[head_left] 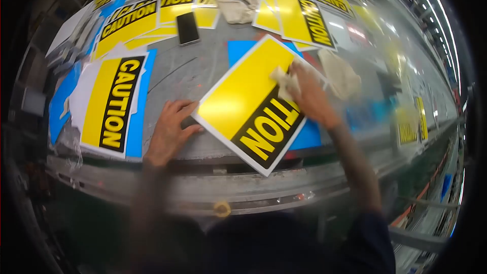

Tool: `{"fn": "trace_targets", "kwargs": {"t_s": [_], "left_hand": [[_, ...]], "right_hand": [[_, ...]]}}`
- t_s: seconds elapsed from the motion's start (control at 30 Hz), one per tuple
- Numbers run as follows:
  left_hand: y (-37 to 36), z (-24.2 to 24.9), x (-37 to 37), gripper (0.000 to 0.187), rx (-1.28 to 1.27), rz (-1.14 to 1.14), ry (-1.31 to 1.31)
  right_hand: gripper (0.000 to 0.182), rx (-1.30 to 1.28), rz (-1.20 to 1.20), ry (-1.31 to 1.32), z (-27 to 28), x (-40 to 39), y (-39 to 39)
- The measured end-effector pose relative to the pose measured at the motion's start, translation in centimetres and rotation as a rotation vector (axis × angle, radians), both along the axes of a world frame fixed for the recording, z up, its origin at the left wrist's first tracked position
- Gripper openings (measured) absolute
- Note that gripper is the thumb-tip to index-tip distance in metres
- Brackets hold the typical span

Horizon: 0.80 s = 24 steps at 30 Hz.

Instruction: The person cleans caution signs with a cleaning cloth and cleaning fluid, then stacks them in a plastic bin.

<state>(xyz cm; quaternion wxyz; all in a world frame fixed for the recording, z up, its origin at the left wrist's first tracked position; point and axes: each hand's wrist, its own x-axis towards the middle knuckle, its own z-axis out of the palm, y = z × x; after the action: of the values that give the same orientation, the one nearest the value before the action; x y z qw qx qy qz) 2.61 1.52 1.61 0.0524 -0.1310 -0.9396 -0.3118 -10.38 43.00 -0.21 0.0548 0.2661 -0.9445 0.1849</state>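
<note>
A yellow sign [248,86] with a black band and the word CAUTION lies tilted in front of me, partly over a blue sheet [239,52]. At its left corner is my left hand [171,129], fingers apart, thumb and fingertips beside the edge, holding nothing. My right hand [309,91] presses a crumpled whitish cloth [285,82] onto the upper right part of the sign and covers some of its letters. The sign's lower corner hangs over the table's front edge.
Left, another CAUTION sign [111,104] rests on white and blue sheets. A dark phone-like object [187,28] lies beyond, near more signs [129,23] and a beige cloth [236,10]. Another cloth [339,73] lies to the right. A yellow ring [222,209] is near me.
</note>
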Motion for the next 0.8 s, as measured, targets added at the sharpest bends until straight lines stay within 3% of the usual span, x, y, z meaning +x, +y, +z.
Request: {"fn": "trace_targets", "kwargs": {"t_s": [0.13, 0.23, 0.3, 0.37, 0.43, 0.57, 0.8], "left_hand": [[-0.7, -0.5, -0.9, 0.068, 0.124, -0.052, 0.007], [-1.4, -1.3, -2.0, 0.07, 0.132, -0.126, 0.051], [-1.6, -0.7, -2.3, 0.066, 0.165, -0.129, 0.015], [-1.3, 0.7, -2.0, 0.06, 0.281, -0.038, -0.206], [-1.0, 2.1, -1.7, 0.05, 0.29, 0.06, -0.382], [-2.6, -0.7, -1.8, 0.037, 0.589, 0.175, -0.491], [-1.3, 1.3, -1.9, 0.027, 0.463, 0.375, -0.552]], "right_hand": [[0.066, -0.004, 0.389, -0.096, 2.6, 9.1, -6.1], [0.064, -0.084, 0.472, -0.235, 3.9, 9.6, -6.1], [0.061, -0.254, 0.439, -0.358, 3.4, 8.8, -4.9], [0.06, -0.361, 0.372, -0.438, 3.4, 8.9, -4.6], [0.06, -0.275, 0.424, -0.344, 3.8, 8.8, -4.9], [0.062, -0.188, 0.483, -0.246, 3.1, 8.4, -4.8], [0.064, -0.146, 0.488, -0.225, 2.9, 8.4, -4.7]]}}
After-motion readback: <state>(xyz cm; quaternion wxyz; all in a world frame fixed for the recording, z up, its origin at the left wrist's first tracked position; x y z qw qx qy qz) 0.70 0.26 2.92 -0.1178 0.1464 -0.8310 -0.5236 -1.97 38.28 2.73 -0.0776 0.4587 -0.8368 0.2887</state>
